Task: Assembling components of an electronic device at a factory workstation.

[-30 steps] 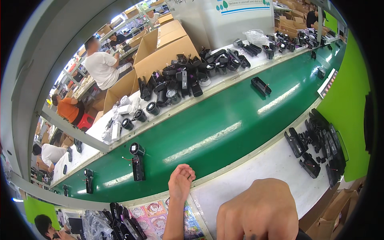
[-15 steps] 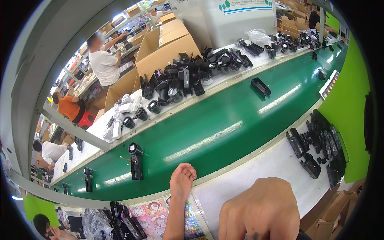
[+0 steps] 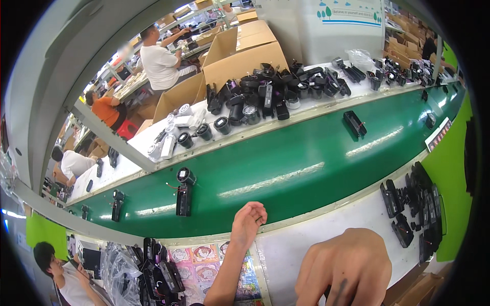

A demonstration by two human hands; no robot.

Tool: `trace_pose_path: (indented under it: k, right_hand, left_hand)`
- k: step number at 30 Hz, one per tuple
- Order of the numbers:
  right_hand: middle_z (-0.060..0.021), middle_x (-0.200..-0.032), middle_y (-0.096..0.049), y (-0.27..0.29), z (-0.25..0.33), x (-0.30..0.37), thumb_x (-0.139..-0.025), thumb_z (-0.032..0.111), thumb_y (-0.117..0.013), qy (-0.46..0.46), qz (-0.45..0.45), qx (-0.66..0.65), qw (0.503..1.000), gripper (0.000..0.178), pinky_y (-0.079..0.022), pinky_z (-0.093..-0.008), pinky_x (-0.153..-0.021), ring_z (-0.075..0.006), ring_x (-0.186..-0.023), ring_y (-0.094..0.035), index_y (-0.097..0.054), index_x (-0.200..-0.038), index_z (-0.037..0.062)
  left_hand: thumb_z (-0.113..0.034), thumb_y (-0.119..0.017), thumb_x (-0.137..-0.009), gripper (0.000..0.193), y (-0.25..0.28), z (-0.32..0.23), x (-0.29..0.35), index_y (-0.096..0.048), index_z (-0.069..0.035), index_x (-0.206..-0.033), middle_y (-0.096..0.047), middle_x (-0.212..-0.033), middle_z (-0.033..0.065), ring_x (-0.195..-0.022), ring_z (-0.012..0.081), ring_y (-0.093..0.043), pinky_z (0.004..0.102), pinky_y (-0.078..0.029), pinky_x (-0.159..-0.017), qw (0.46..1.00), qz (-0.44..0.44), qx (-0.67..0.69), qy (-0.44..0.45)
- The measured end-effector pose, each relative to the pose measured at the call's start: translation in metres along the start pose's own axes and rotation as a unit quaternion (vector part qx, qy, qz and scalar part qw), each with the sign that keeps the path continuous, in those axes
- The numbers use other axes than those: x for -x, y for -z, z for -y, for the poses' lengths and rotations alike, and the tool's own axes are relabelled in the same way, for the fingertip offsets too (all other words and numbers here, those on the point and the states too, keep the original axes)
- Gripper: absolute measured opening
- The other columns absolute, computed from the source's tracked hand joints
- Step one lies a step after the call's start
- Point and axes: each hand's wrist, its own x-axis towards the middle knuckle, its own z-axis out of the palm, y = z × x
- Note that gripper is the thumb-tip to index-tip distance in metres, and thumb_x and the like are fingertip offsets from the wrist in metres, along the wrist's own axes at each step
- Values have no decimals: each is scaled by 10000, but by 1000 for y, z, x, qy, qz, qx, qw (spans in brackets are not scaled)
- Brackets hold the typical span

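Fingers of the left hand (image 3: 249,224) are released and loosely curled, over the near edge of a green belt (image 3: 265,153). At ten o'clock from this hand, a black casing (image 3: 184,200) lies on the belt, with a round black cup (image 3: 186,176) at its far end. The right hand (image 3: 347,265) is back upward above a white desk (image 3: 278,257), its fingers bent down; they are mostly hidden behind the knuckles, so one cannot tell whether they grasp anything. At two o'clock from it, a cluster of black parts (image 3: 429,219) lies on the desk. At twelve o'clock, well apart, an open black shell (image 3: 354,124) lies on the belt. At eight o'clock from the left hand, more black pieces (image 3: 166,275) are heaped beside a clear plastic bag (image 3: 120,273).
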Motion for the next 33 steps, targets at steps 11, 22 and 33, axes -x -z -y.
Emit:
trace_pose_path:
  k: [11, 22, 33]
  right_hand:
    - [-70, -742, -598, 51, 52, 7, -750, 77, -607, -285, 106, 180, 936, 50, -463, -262, -646, -181, -612, -535, -604, -761, 28]
    - [-214, -1173, -531, 230, 130, 193, -583, 382, -807, -430, -416, 800, -44, 909, -419, -434, -927, -361, -1114, -489, -370, -1281, -3]
    - [-174, -1062, -594, 242, 107, 211, -700, 312, -734, -356, -402, 843, 29, 634, -453, -443, -831, -360, -993, -545, -474, -1196, 14]
  left_hand:
    - [-287, -465, -894, 285, 1, 0, 7, -552, -25, -968, -556, -814, 71, -794, 168, -517, 300, -407, -717, 1000, -4, -11, -2]
    - [-280, -432, -899, 285, -6, -2, -3, -549, -25, -950, -556, -806, 62, -780, 170, -524, 297, -410, -708, 999, -22, -24, -1]
    - [-259, -464, -883, 294, -4, 1, 4, -542, 9, -974, -564, -823, 81, -778, 168, -529, 282, -412, -702, 999, -11, -37, -15]
